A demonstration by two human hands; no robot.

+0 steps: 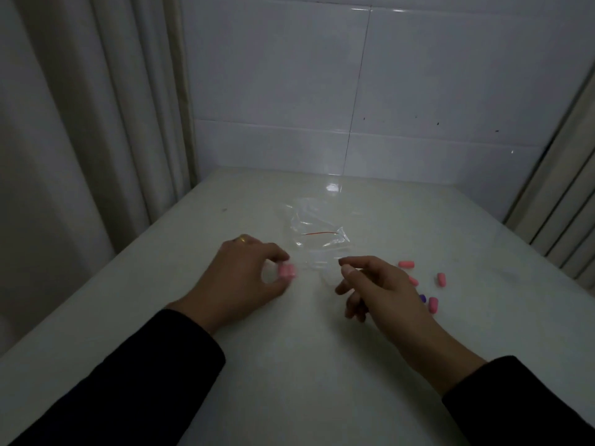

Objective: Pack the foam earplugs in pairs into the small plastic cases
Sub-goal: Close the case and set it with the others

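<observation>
1. On the pale counter (289, 365), the packing looks barely begun — no filled case can be seen anywhere in view, so by the look of things nearly all of the task is left.
2. The left hand (244, 284) is pinched shut on pink foam earplugs (287, 271), held between thumb and fingertips just above the counter; they read as two side by side, a pair, though the dim light and blur make the count uncertain.
3. The right hand (376, 284) pinches the near edge of a clear plastic piece (322, 268) between thumb and forefinger. Whether this is a small case or part of the clear bag cannot be told.
4. A crumpled clear plastic bag (317, 230) with a thin red seal line lies flat just beyond the two hands, seemingly empty.
5. Loose earplugs (406, 264) wait on the counter to the right of the right hand — four pink ones, one half hidden by the hand, and a purple one (422, 298) peeking out beside the knuckles. These remain to be paired.
6. The earplugs are short rounded cylinders, matte and soft-looking, bright pink against the pale surface.
7. The likely step in hand is slipping the held pair into the clear piece.
</observation>
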